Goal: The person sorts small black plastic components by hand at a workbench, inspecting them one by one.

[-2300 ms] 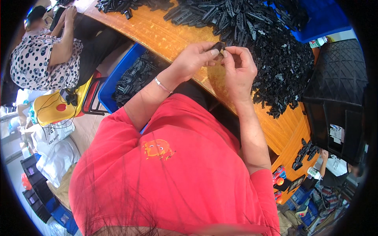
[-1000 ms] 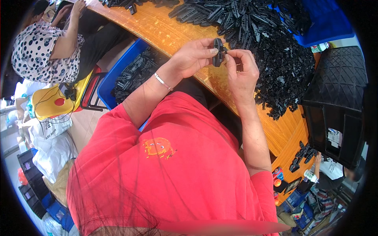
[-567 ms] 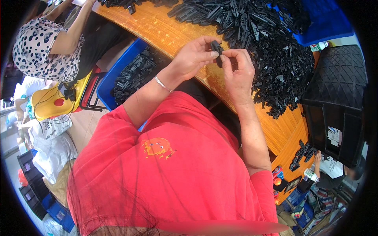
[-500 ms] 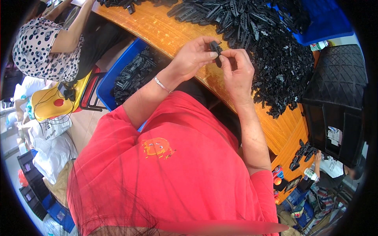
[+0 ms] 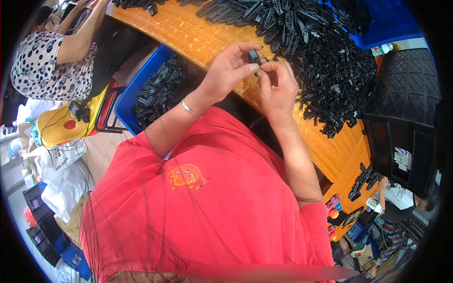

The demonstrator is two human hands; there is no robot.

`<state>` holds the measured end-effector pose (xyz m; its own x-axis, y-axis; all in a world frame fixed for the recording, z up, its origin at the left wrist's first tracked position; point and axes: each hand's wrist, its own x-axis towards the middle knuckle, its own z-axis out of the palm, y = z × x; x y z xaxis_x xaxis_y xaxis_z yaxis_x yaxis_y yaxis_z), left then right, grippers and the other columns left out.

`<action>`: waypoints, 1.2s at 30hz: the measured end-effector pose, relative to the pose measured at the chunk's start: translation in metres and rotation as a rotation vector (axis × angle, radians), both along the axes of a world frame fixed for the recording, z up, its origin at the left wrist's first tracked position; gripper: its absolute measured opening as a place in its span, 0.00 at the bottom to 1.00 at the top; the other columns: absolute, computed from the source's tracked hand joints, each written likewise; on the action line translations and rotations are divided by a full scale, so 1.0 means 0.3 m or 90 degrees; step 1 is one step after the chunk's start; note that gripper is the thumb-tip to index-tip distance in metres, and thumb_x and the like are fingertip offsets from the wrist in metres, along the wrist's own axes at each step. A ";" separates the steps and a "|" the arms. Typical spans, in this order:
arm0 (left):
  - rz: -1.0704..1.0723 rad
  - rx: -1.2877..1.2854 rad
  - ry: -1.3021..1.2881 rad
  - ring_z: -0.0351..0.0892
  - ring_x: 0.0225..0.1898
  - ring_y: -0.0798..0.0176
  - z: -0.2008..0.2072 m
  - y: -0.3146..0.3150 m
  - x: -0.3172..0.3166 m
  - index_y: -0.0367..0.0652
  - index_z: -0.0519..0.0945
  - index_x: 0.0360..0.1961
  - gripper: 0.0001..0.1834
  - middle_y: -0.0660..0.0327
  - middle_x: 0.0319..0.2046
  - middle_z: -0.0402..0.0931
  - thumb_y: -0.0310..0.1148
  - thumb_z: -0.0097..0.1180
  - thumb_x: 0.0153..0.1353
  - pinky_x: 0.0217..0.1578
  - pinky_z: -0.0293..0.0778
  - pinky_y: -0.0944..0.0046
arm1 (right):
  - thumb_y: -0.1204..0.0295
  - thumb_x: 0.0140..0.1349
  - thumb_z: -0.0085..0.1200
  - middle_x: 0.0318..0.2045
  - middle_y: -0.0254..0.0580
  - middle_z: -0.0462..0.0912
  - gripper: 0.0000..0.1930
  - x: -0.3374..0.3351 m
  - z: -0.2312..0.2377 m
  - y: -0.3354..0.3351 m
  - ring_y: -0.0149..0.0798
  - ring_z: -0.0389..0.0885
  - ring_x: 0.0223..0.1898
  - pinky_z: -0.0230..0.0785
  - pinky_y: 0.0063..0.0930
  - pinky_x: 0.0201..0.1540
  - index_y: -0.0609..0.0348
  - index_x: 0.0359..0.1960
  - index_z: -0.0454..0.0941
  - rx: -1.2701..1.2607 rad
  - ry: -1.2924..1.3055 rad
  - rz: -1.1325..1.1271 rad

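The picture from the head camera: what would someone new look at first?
Probably the big, bright red shirt filling the middle. Above it, the left hand pinches a small black part, with the right hand close against it. Just right of the hands spreads a heap of tiny black pieces, and far left is a yellow seat with a red dot.

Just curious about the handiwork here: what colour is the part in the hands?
The held part is black, showing best in the head view.
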<state>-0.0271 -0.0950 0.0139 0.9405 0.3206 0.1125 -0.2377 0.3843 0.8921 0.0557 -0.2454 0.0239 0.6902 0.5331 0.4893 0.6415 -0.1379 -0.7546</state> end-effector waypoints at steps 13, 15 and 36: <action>0.021 -0.028 -0.057 0.80 0.59 0.64 -0.002 -0.005 0.004 0.34 0.74 0.68 0.25 0.56 0.56 0.82 0.21 0.63 0.71 0.65 0.75 0.63 | 0.86 0.61 0.66 0.38 0.49 0.83 0.12 -0.009 0.059 -0.001 0.51 0.85 0.37 0.78 0.39 0.37 0.62 0.44 0.80 0.012 -0.061 0.011; 0.008 -0.041 -0.064 0.81 0.59 0.64 -0.009 0.000 0.005 0.34 0.74 0.68 0.25 0.56 0.56 0.82 0.22 0.63 0.72 0.65 0.75 0.63 | 0.85 0.61 0.66 0.37 0.49 0.82 0.12 -0.010 0.075 -0.005 0.51 0.84 0.36 0.78 0.39 0.36 0.62 0.44 0.80 0.008 -0.063 0.022; 0.133 0.253 0.089 0.86 0.54 0.65 0.081 -0.012 -0.091 0.32 0.76 0.66 0.23 0.58 0.52 0.83 0.12 0.55 0.71 0.54 0.81 0.69 | 0.73 0.64 0.72 0.37 0.46 0.90 0.16 -0.082 -0.003 0.064 0.45 0.90 0.32 0.80 0.40 0.35 0.60 0.47 0.77 -0.020 0.183 0.000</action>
<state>-0.0544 -0.0985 0.0381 0.8756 0.4615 0.1425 -0.1413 -0.0374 0.9893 0.0310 -0.2262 0.0230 0.7981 0.5453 0.2563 0.4013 -0.1637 -0.9012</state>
